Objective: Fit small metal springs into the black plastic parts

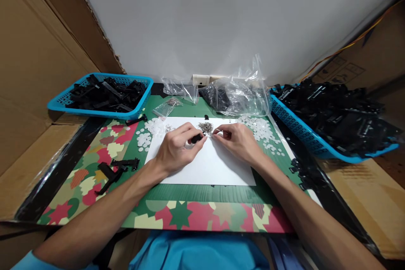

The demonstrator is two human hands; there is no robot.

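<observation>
1. My left hand (pixel 177 148)'s over the white sheet (pixel 205 171), thumb and fingers clamped on a small black part (pixel 196 138).
2. My right hand (pixel 238 141)'s over the sheet too, fingertips bunched; honestly can't tell if they've got anything.
3. That part's over the sheet's far half, visible length running crosswise toward my right fingertips. Left's nearer, obviously. The metal bits (pixel 205 127) sit near the sheet's far edge.
4. White discs (pixel 262 131) both sides of the sheet, loose black pieces (pixel 111 174) left of it.
5. Blue baskets (pixel 294 124) farther out, either side.
</observation>
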